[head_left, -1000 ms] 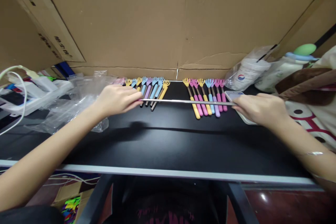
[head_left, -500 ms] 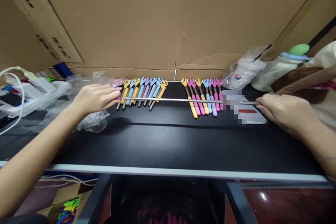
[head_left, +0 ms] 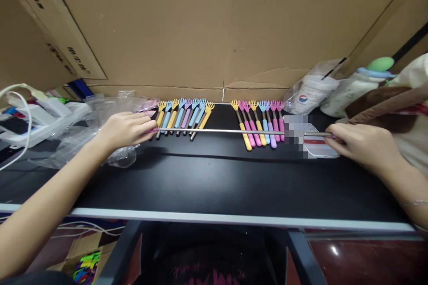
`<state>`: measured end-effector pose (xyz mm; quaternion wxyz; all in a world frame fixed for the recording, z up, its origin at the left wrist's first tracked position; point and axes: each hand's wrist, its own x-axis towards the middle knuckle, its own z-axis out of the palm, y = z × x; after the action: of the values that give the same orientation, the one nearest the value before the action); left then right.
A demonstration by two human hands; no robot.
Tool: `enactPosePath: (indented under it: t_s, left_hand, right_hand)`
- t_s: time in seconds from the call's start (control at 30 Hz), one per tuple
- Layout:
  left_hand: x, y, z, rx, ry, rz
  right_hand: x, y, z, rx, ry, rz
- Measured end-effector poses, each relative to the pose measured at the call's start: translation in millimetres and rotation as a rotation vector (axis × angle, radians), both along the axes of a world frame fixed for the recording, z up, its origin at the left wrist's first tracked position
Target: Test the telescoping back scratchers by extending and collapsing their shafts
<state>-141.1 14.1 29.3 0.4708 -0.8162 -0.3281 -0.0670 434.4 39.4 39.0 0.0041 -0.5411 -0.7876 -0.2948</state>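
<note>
A thin telescopic metal rod [head_left: 227, 132], a stretched-out back scratcher, spans the black table [head_left: 214, 182] between my hands. My left hand [head_left: 125, 129] pinches its left end, where a bit of pink shows. My right hand [head_left: 363, 147] pinches the right end over a phone [head_left: 319, 147]. Behind the rod lie two rows of collapsed scratchers with claw heads: a left group [head_left: 182, 117] in yellow, blue and purple, and a right group [head_left: 259, 122] in yellow, pink, blue and purple.
Crumpled clear plastic bags [head_left: 100, 129] lie left of my left hand. A white power strip with cables [head_left: 33, 120] sits far left. A bagged white cup [head_left: 310, 91], a bottle [head_left: 364, 84] and a cloth bag [head_left: 408, 116] crowd the right. Cardboard [head_left: 214, 26] walls the back.
The rod has grown longer: my left hand moved left and my right hand moved right, drawing the ends apart. In the last half second it barely shifted.
</note>
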Motion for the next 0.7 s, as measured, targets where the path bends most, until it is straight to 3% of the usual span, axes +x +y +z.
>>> enactPosePath:
  t_s: [0.23,0.43,0.6,0.7]
  left_hand:
    - [-2,-2,0.8,-0.007,-0.017,0.001]
    - [-5,-2,3.6,-0.033,-0.050,0.075]
    - [-12,-4,3.7,-0.108,-0.176,0.229]
    - [-15,-5,3.4,-0.136,-0.217,0.266]
  right_hand:
    - [-5,3,2.1,-0.030,0.146,-0.059]
    - [-17,14,17.3,-0.082,0.107,-0.130]
    - [-29,31,16.1,0.120,0.027,-0.190]
    - [-36,33,10.5,0.147,0.006,-0.189]
